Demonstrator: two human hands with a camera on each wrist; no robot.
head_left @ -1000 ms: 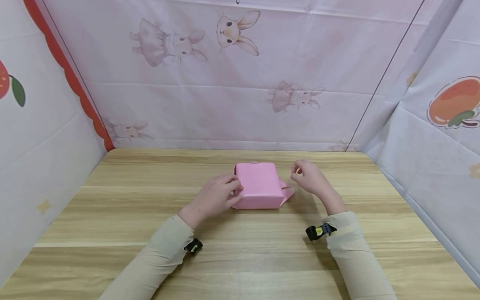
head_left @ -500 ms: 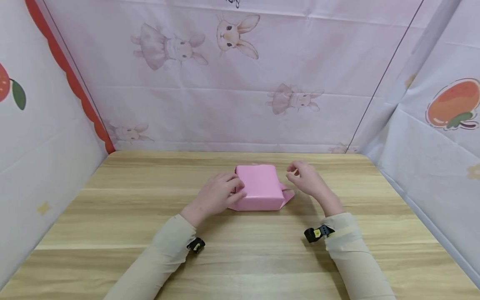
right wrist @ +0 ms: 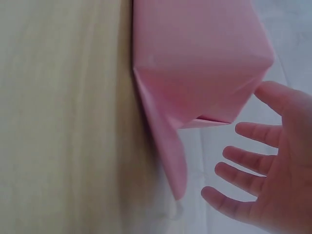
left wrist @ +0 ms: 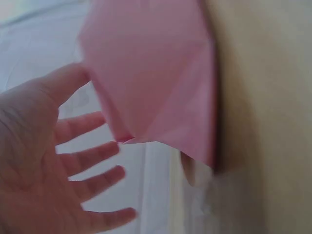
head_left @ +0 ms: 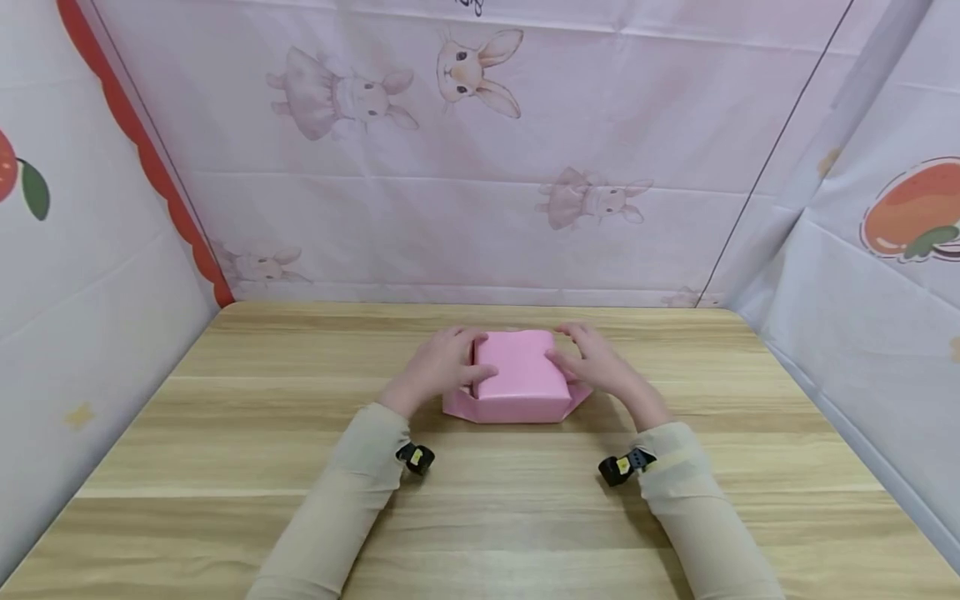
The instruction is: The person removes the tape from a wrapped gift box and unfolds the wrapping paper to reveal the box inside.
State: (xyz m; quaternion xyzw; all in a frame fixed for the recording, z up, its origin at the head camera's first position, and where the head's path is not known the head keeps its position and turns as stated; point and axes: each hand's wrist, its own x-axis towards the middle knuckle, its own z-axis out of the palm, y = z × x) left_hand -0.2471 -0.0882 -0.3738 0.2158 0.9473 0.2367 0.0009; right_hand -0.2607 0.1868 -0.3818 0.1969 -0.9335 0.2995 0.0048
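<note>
A box wrapped in pink paper sits on the wooden table, with a paper flap poking out at its left end and another flap standing out low at its right end. My left hand is at the left side, thumb at the top edge and fingers spread toward the far corner. At the right side is my right hand, its thumb on the top edge. In the right wrist view its other fingers are spread apart beside the folded end, holding nothing. The box's far side is hidden in the head view.
Bare wood tabletop surrounds the box. Behind it hangs a pale cloth backdrop printed with rabbits, and cloth walls flank both sides. Each wrist carries a small black camera on a strap.
My left hand has slid away from me along the box's left end, uncovering the flap there. My right hand has moved left, bringing its thumb to the top edge of the box.
</note>
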